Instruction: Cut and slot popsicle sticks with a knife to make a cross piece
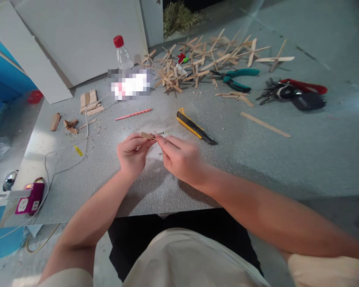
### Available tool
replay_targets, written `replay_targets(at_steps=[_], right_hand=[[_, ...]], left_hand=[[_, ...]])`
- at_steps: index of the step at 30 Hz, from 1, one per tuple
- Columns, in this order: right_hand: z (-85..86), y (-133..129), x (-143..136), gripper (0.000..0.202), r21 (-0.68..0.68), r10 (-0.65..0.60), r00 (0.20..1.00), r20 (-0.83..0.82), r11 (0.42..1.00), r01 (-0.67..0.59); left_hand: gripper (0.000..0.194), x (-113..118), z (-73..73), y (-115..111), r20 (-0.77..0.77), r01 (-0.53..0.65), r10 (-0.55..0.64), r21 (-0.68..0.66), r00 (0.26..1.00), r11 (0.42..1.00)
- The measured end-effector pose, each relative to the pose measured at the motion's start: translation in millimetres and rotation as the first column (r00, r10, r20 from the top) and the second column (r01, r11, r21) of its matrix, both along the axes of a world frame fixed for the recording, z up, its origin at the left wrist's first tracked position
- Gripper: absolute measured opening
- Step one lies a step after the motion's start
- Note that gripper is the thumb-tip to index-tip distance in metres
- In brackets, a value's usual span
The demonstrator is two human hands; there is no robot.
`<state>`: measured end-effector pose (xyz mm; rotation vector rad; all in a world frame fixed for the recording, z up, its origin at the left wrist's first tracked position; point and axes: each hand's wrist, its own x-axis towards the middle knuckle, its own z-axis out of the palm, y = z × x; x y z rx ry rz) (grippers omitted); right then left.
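My left hand [133, 153] and my right hand [181, 155] meet above the near middle of the table. Between their fingertips is a short flat wooden craft stick [146, 136], with its rounded end showing above the left fingers. Both hands are closed in a pinch; the right fingertips hide the stick's other end. Beyond the right hand lies a yellow and black utility knife [194, 125]. A red patterned pencil [134, 114] rests farther back. Off to the right is a single long craft stick [265, 124].
Crossed-stick pieces [200, 59] crowd the table's back. Nearby are teal-handled pliers [239, 77], red-handled cutters [293, 91] and a red-capped clear bottle [123, 54]. Stacked craft sticks [89, 101] lie at left, by a white cable [87, 131]. A purple box [32, 199] sits at the left edge.
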<state>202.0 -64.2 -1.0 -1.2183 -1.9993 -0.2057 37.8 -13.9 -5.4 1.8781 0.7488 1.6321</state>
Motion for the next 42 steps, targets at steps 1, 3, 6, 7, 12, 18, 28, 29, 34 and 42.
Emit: replay_targets(at_steps=[1,3,6,7,12,18,28,29,34,42], right_hand=[[1.0,-1,0,0.038,0.007,-0.010,1.000,0.027,1.000,0.010],[3.6,-4,1,0.038,0.035,-0.034,0.997,0.074,0.999,0.032],[7.2,-5,3,0.037,0.039,-0.026,0.995,0.093,0.999,0.022],[8.1,-4,5,0.037,0.014,-0.010,0.996,0.085,1.000,0.009],[9.9,3,10,0.038,-0.174,0.033,0.999,-0.002,0.984,-0.033],[14.2,3,10,0.039,-0.299,0.034,0.997,-0.070,0.953,-0.054],[11.2,45,74,0.034,-0.418,-0.410,0.890,0.202,0.785,0.457],[5.6,52,83,0.032,-0.446,-0.420,0.877,0.233,0.755,0.480],[-9.1,67,104,0.024,-0.474,-0.457,0.842,0.288,0.696,0.540],[17.8,38,56,0.035,-0.377,0.039,0.818,-0.573,0.874,-0.306]], left_hand=[[0.018,-1,1.9,-1,-0.046,-0.018,0.020,0.049,0.999,0.999],[0.019,-2,6.0,-2,-0.118,-0.049,0.069,0.166,0.991,0.985],[0.019,-2,10.4,-2,-0.187,-0.056,0.115,0.294,0.976,0.954],[0.017,-2,11.1,-2,-0.206,-0.055,0.121,0.299,0.971,0.953],[0.004,0,10.3,-3,-0.321,-0.152,0.214,0.208,0.923,0.966],[0.010,-9,7.6,5,-0.399,-0.154,0.326,0.406,0.857,0.901],[0.011,-24,8.0,24,-0.465,-0.110,0.039,-0.127,0.884,0.986],[0.012,-21,7.7,21,-0.433,-0.059,-0.028,-0.187,0.901,0.981],[0.009,-9,9.3,8,-0.330,0.090,-0.193,-0.302,0.924,0.949],[0.016,-1,16.2,-6,-0.359,0.134,-0.237,-0.288,0.903,0.948]])
